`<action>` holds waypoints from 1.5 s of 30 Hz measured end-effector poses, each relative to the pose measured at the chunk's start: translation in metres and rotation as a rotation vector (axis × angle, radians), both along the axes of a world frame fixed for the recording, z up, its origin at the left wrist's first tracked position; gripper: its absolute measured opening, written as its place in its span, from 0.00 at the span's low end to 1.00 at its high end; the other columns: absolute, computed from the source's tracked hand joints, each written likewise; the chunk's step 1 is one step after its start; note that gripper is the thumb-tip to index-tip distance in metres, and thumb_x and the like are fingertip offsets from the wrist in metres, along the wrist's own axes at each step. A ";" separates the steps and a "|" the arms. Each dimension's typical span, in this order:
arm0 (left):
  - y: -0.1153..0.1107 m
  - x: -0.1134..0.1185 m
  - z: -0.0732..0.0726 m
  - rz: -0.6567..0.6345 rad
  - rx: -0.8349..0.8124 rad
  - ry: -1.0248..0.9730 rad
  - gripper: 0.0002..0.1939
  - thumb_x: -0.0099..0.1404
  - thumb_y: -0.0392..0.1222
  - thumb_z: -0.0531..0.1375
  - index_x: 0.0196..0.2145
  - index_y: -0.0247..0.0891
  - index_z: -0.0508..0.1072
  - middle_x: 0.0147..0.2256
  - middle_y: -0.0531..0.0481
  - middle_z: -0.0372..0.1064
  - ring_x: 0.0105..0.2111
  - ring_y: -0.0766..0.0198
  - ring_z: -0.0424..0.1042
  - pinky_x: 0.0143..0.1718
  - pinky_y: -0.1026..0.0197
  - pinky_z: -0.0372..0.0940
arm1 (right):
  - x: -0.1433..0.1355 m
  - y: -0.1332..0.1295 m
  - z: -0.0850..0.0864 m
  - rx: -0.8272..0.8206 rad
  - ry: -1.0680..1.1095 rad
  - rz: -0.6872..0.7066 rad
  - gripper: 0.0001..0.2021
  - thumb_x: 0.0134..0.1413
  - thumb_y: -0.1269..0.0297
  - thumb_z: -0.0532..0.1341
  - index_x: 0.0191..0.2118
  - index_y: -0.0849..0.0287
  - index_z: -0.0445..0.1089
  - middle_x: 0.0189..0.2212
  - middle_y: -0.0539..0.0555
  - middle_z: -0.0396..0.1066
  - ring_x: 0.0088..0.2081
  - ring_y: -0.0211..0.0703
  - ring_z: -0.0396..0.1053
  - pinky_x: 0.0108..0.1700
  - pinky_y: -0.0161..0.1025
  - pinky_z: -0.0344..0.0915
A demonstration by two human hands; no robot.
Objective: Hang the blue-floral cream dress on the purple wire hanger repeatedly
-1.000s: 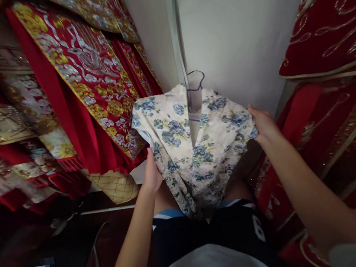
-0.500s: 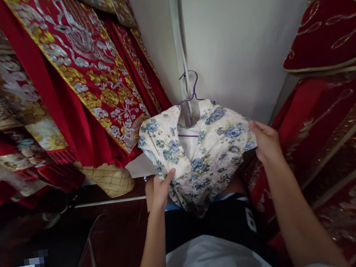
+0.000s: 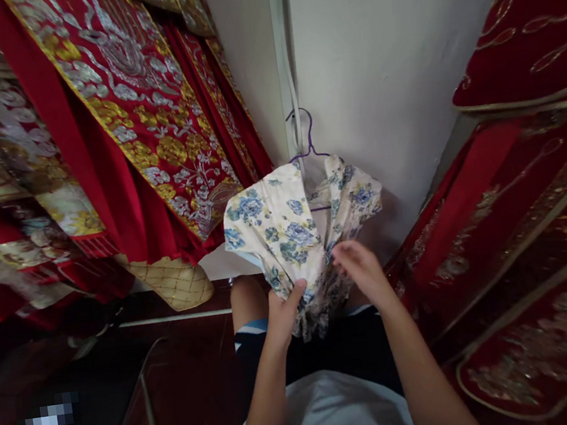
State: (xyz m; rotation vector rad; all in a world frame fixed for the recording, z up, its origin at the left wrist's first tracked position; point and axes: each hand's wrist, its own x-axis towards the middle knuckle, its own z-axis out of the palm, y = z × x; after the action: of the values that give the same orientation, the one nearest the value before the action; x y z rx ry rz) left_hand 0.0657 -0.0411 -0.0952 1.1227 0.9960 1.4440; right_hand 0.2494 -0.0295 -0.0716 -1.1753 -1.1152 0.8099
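A short-sleeved white blouse (image 3: 284, 219) with blue and green flowers hangs in front of me, its V-shaped neckline facing me. Inside its shoulders is a thin purple hanger (image 3: 310, 140), with the hook beside a pale cord on the wall. My left hand (image 3: 286, 306) grips the blouse low on its left side, thumb on the front and fingers behind the cloth. At the bottom of the neckline, my right hand (image 3: 358, 265) has bent fingers closed on the front edge of the blouse. The lower cloth is bunched between both hands.
Red garments (image 3: 138, 99) with gold and silver embroidery hang at the left. More red embroidered clothes (image 3: 523, 209) crowd the right side. A pale wall (image 3: 372, 54) stands behind the blouse. My knees are just below it, above a dark red floor (image 3: 192, 392).
My right hand has left the right sleeve and moved inward to the neckline. My left hand has shifted right along the cloth. The blouse has turned and its right side has folded in.
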 end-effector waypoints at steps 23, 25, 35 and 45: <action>-0.008 0.010 -0.005 0.542 0.558 0.393 0.18 0.62 0.41 0.64 0.49 0.41 0.68 0.49 0.43 0.65 0.53 0.55 0.66 0.58 0.52 0.59 | -0.011 -0.013 0.022 -0.121 0.058 0.221 0.09 0.45 0.60 0.61 0.20 0.57 0.70 0.16 0.47 0.60 0.19 0.35 0.55 0.22 0.34 0.47; -0.007 0.020 -0.001 0.322 0.561 0.534 0.10 0.64 0.39 0.63 0.44 0.41 0.71 0.44 0.45 0.69 0.49 0.56 0.69 0.54 0.53 0.61 | -0.013 -0.015 0.024 -0.108 0.039 0.268 0.09 0.44 0.61 0.61 0.20 0.58 0.71 0.15 0.47 0.61 0.19 0.34 0.55 0.22 0.34 0.48; 0.014 0.055 0.007 0.085 0.537 0.507 0.04 0.66 0.34 0.55 0.39 0.39 0.66 0.36 0.49 0.67 0.38 0.61 0.68 0.42 0.59 0.62 | 0.001 -0.021 0.036 -0.236 0.172 0.335 0.12 0.40 0.55 0.68 0.21 0.60 0.74 0.13 0.48 0.63 0.15 0.31 0.55 0.18 0.31 0.46; 0.015 0.053 0.008 0.065 0.507 0.532 0.06 0.61 0.32 0.57 0.35 0.40 0.65 0.34 0.50 0.67 0.37 0.60 0.67 0.43 0.59 0.60 | -0.003 -0.023 0.032 -0.247 0.214 0.351 0.12 0.39 0.56 0.68 0.22 0.61 0.74 0.12 0.46 0.60 0.15 0.30 0.54 0.18 0.31 0.46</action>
State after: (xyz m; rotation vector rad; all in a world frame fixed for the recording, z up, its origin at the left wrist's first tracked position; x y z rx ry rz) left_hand 0.1192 -0.0257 -0.0869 1.9303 1.0539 1.5290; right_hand 0.2460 -0.0525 -0.0391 -1.0760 -1.0772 1.3442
